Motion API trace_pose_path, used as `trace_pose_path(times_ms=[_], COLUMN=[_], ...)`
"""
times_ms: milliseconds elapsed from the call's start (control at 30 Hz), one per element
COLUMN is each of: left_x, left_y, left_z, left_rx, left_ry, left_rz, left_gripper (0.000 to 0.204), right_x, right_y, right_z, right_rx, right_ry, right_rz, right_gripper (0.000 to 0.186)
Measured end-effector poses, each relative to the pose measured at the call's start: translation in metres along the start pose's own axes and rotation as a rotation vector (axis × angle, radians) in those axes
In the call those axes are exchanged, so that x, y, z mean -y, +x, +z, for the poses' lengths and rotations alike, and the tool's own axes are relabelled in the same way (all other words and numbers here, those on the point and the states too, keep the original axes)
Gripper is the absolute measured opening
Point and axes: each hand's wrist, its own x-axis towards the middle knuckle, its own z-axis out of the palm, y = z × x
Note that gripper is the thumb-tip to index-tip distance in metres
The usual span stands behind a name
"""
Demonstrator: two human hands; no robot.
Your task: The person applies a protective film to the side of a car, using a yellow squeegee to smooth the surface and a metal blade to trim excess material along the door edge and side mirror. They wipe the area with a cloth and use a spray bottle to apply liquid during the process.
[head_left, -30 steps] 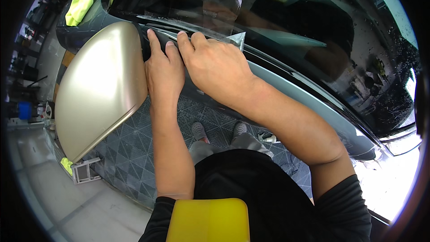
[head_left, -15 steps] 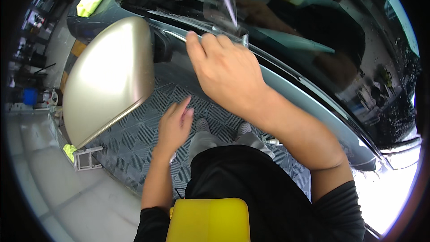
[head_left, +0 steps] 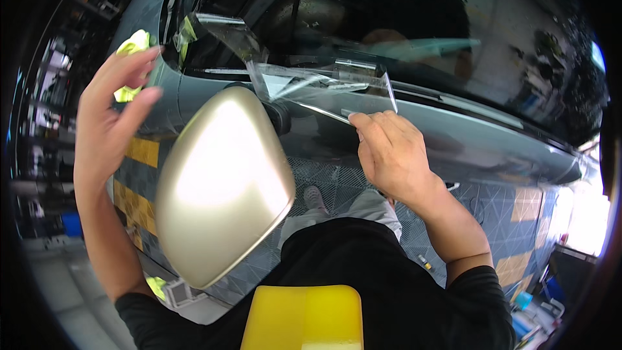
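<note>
My left hand [head_left: 123,97] is raised at the left with fingers apart and curved, holding nothing, in front of a lime cloth [head_left: 131,97] on the grey car [head_left: 453,123]. My right hand [head_left: 392,149] has its fingers closed on the lower edge of a crumpled clear film [head_left: 330,87], along a thin shiny line. The film stretches along the bottom of the dark side window [head_left: 402,19], with a folded strip reaching up toward the window's front corner. Below it, between my hands, is the champagne-gold side mirror cover [head_left: 220,194].
A yellow padded object [head_left: 301,317] is at my front. Below lies a grey and yellow tiled floor [head_left: 139,152]. A grey metal step [head_left: 178,293] with a lime cloth stands at lower left, a blue container [head_left: 71,223] at left, and assorted items [head_left: 531,311] at lower right.
My left hand left the door beside the mirror, dropped, then rose to the far left. My right hand moved right and down, pulling the film outward. The view has turned and shifted.
</note>
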Motion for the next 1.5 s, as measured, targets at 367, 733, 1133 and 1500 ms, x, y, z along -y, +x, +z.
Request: trace_pose_path(times_ms=[367,733,1133,1500], left_x=[-0.046,-0.085,-0.023,-0.029], left_y=[0.094,0.111,0.149,0.145], left_z=[0.057,0.101,0.079,0.079], left_rx=[0.441,0.237,-0.097,-0.209], left_ry=[0.266,0.616,0.413,0.364], left_rz=[0.646,1.118,0.941,1.119], left_gripper=[0.058,0.039,0.012,0.037], right_x=[0.033,0.030,0.081,0.130], right_y=[-0.036,-0.105,-0.058,-0.027], right_z=[-0.046,-0.054,-0.018,0.028], right_rx=[-0.101,-0.356,-0.597,-0.994], right_ry=[0.147,0.842,0.955,0.775], right_rz=[0.429,0.981,0.846,0.979], right_gripper=[0.024,0.018,0.020,0.023])
